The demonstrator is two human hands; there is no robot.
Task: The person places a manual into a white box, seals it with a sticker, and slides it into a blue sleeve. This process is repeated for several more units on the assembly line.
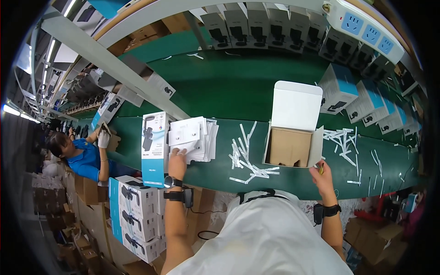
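Head view, 1 frame.

Item 1: left hand (pixel 177 158), fingers laid flat and pressed on the near corner of a stack of white leaflets (pixel 192 137), at 9 o'clock of the open carton.

Item 2: right hand (pixel 321 170), fingers curled around a small yellow object (pixel 321 168), touching the carton's near right flap, at its 4 o'clock.

Item 3: open carton (pixel 291 133), white lid flap upright, brown insert showing, standing on the green counter (pixel 229 87).

Item 4: upright boxed product (pixel 153 146), just left of the leaflets.

Item 5: loose white strips (pixel 247 158) between leaflets and carton; more at the carton's 3 o'clock.

Step, judged: picking 1 leaflet off the stack for the carton. Next move calls for separating a single sheet and carrying it toward 3 o'clock.

Edges and room: counter's near edge runs just below both hands; the strips litter the path; a metal rail (pixel 114 68) crosses at 10 o'clock; sealed boxes line the far side.
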